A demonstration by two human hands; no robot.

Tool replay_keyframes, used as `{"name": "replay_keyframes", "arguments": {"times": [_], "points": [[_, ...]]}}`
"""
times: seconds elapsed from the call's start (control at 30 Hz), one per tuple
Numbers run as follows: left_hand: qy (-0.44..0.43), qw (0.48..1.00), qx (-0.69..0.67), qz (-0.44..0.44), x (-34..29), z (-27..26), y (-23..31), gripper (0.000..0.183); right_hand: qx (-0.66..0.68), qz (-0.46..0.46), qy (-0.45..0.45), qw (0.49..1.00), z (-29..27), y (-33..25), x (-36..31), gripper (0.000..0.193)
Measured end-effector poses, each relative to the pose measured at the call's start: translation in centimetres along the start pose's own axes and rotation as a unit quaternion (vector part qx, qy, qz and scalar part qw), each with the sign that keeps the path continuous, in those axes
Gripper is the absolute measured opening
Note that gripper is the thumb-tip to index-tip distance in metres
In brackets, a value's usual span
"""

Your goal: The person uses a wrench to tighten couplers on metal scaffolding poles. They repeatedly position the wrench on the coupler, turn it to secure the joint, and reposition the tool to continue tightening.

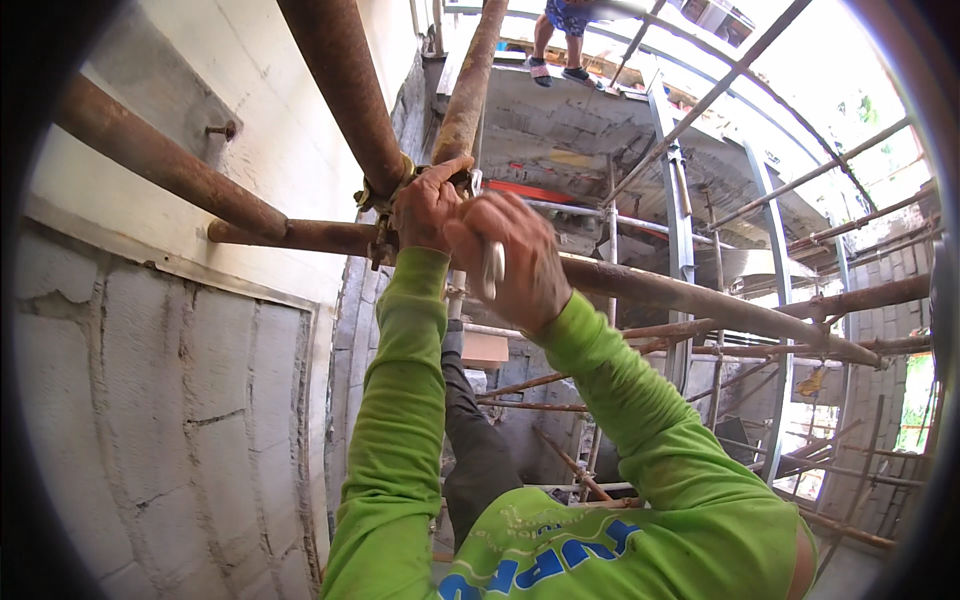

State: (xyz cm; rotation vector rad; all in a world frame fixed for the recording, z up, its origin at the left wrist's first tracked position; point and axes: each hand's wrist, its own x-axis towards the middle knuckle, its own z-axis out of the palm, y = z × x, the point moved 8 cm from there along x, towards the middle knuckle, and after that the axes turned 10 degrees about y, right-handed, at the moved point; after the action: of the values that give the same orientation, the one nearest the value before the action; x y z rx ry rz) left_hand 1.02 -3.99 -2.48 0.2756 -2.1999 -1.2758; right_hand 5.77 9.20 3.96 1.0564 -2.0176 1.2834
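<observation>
My left hand is closed on a rusty scaffold coupler where several steel pipes meet. One of its fingers stretches across the foot of the upright pipe. Close beside it, my right hand, smeared by motion, is wrapped round what looks like a wrench; a silver handle end sticks out of the fist. The wrench's working end is mostly hidden behind the hands. A rusty horizontal pipe runs off to the right from behind my right hand. Another thick pipe slants down to the joint from above.
A block wall rises close on the left, with a rusty pipe crossing in front. At the top, another person's legs stand on a ledge. Scaffold pipes and grey metal posts fill the right. My leg shows below the hands.
</observation>
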Motion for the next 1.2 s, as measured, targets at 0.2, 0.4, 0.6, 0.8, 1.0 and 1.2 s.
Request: {"name": "replay_keyframes", "arguments": {"times": [0.2, 0.4, 0.6, 0.8, 1.0, 1.2], "points": [[0.043, 0.997, 0.027, 0.060, -0.1, 0.1, 0.9, 0.040, 0.131, 0.306, 0.118, 0.936, -0.8, 16.4, 8.8, 0.046], [0.042, 0.992, 0.070, 0.096, -0.3, 0.5, 1.7, 0.034, 0.334, 0.752, -0.111, 0.557, 15.2, 29.7, -5.8, 0.015], [0.036, 0.992, 0.082, 0.094, -1.1, 0.2, 2.4, 0.029, 0.236, 0.309, -0.202, 0.899, 10.1, 31.8, -5.8, 0.035], [0.066, 0.996, 0.047, 0.045, -0.5, -0.1, 1.2, 0.030, 0.315, 0.679, -0.003, 0.663, 3.5, 32.0, -5.3, 0.014], [0.076, 0.996, 0.022, 0.036, 0.1, 0.2, -0.1, 0.038, 0.209, 0.296, 0.130, 0.923, -5.1, 13.4, -2.4, 0.030], [0.044, 0.998, 0.016, 0.037, 0.2, 0.3, 0.3, 0.038, 0.153, 0.114, 0.100, 0.976, -2.7, 3.1, -4.6, 0.018]]}}
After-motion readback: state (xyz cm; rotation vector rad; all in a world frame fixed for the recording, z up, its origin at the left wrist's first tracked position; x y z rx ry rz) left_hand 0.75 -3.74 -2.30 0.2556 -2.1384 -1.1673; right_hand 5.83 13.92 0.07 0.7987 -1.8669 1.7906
